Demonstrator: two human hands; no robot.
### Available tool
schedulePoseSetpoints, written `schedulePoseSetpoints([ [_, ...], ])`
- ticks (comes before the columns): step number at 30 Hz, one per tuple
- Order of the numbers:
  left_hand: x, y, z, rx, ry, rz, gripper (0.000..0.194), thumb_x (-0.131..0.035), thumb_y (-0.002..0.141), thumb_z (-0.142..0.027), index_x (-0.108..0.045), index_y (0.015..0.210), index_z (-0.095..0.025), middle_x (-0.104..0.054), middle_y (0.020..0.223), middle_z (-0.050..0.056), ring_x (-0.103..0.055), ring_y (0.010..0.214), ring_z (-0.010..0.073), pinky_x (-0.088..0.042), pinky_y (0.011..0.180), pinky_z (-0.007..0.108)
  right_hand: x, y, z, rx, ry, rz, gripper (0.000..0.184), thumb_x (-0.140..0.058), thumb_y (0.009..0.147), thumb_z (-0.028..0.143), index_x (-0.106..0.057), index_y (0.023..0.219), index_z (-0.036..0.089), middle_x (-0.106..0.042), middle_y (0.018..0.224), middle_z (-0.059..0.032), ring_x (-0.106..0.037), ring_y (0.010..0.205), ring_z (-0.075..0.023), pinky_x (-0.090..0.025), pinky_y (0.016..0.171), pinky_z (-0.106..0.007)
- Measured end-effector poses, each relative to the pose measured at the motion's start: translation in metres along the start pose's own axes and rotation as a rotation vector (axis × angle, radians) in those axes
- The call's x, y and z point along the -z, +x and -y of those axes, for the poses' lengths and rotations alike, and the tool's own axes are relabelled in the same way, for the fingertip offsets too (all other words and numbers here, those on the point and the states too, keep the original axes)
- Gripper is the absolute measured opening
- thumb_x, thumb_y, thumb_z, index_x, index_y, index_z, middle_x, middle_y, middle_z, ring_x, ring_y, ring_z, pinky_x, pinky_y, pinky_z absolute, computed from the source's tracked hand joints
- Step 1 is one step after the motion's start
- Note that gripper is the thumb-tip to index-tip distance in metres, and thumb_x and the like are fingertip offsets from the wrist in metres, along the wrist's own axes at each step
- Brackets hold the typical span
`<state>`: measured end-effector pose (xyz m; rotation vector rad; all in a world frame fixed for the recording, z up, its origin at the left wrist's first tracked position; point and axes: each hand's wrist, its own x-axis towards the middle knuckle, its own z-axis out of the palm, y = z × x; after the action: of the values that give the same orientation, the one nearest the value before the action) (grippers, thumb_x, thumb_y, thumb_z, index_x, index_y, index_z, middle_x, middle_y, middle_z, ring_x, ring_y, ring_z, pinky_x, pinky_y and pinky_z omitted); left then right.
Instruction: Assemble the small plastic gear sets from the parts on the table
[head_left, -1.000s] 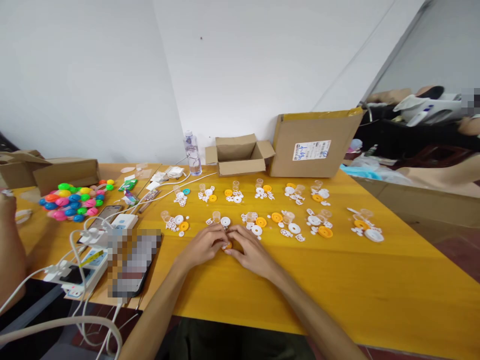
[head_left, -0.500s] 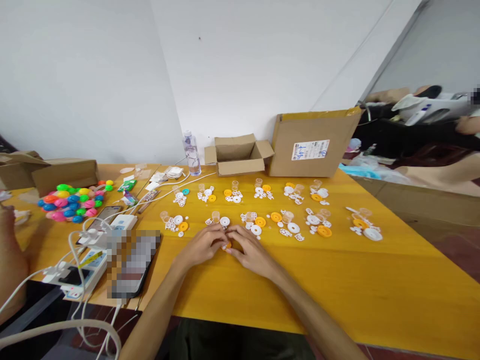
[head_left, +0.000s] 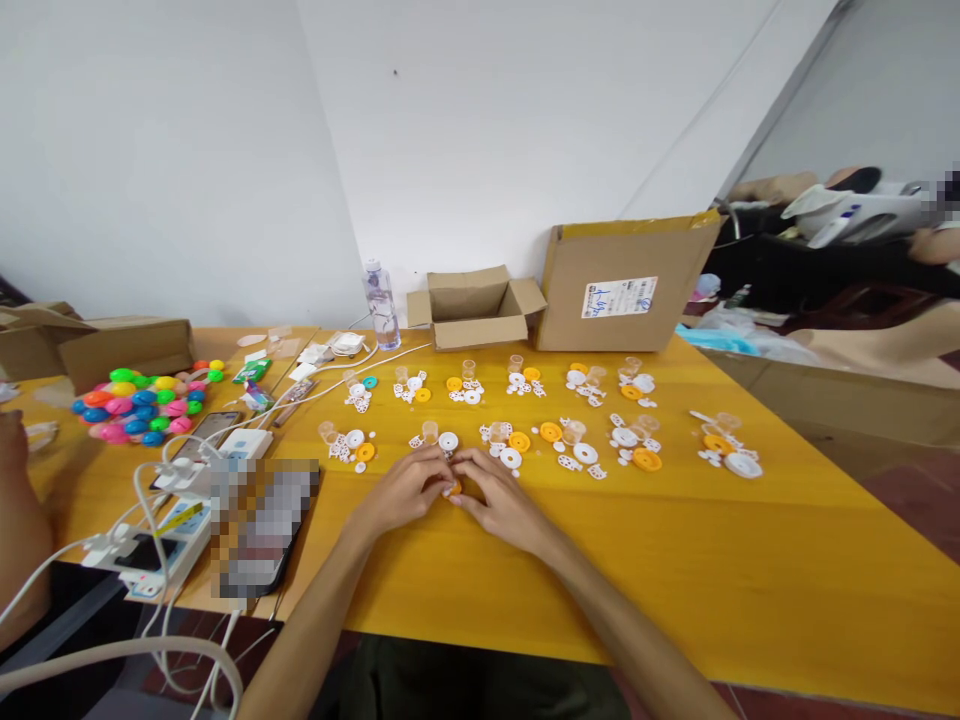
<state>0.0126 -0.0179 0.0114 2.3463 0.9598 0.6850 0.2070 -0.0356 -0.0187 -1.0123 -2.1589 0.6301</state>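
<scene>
On the near side of the open cardboard box [head_left: 480, 332], the left hand [head_left: 405, 490] and the right hand [head_left: 499, 497] seem to pinch one small orange piece [head_left: 455, 488] together, fingers curled; its form is mostly covered. The step in hand looks to be fitting or adjusting this piece, and the next move probably calls for light, exact fingertip pressure. Between box and hands, the smooth worktop [head_left: 637, 600] carries transparent cups [head_left: 430, 432], round white discs [head_left: 448, 441] and orange grooved wheels [head_left: 519, 441], apparently of hard, glossy plastic.
</scene>
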Motion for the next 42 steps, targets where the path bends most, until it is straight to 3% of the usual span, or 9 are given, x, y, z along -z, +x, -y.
schedulePoseSetpoints([
  [29,0.000,0.001,0.001,-0.034,0.038,0.004,0.017,-0.054,0.092,-0.016,-0.066,0.081,-0.020,-0.066,0.089,0.005,-0.060,0.089,0.0188,-0.047,0.082,0.031,0.000,0.000,0.000,0.008,-0.005,-0.012,0.016,-0.063,0.087,0.013,-0.061,0.099,0.025,-0.062,0.115,-0.0058,-0.060,0.109,-0.0223,-0.048,0.093,-0.036],
  [36,0.016,0.000,0.000,0.083,0.058,-0.094,0.016,-0.054,0.091,-0.019,-0.066,0.080,-0.021,-0.067,0.085,0.003,-0.061,0.084,0.0184,-0.048,0.080,0.031,0.001,0.000,0.001,-0.020,0.006,-0.017,0.020,-0.062,0.088,0.015,-0.060,0.105,0.025,-0.061,0.116,-0.0062,-0.061,0.109,-0.0230,-0.048,0.094,-0.038],
  [39,0.027,-0.003,0.006,0.190,0.117,-0.162,0.015,-0.054,0.089,-0.019,-0.065,0.078,-0.020,-0.067,0.077,0.002,-0.060,0.073,0.0167,-0.047,0.071,0.028,0.000,-0.001,-0.001,-0.032,0.015,-0.024,0.021,-0.063,0.088,0.015,-0.061,0.105,0.026,-0.061,0.115,-0.0059,-0.061,0.108,-0.0230,-0.049,0.094,-0.039],
  [42,0.036,-0.007,0.014,0.288,0.169,-0.147,0.015,-0.054,0.086,-0.016,-0.065,0.077,-0.019,-0.066,0.069,0.000,-0.056,0.063,0.0144,-0.043,0.063,0.026,0.000,-0.001,-0.002,-0.038,0.011,-0.031,0.022,-0.063,0.087,0.014,-0.061,0.106,0.026,-0.061,0.115,-0.0060,-0.061,0.108,-0.0230,-0.048,0.095,-0.039],
])
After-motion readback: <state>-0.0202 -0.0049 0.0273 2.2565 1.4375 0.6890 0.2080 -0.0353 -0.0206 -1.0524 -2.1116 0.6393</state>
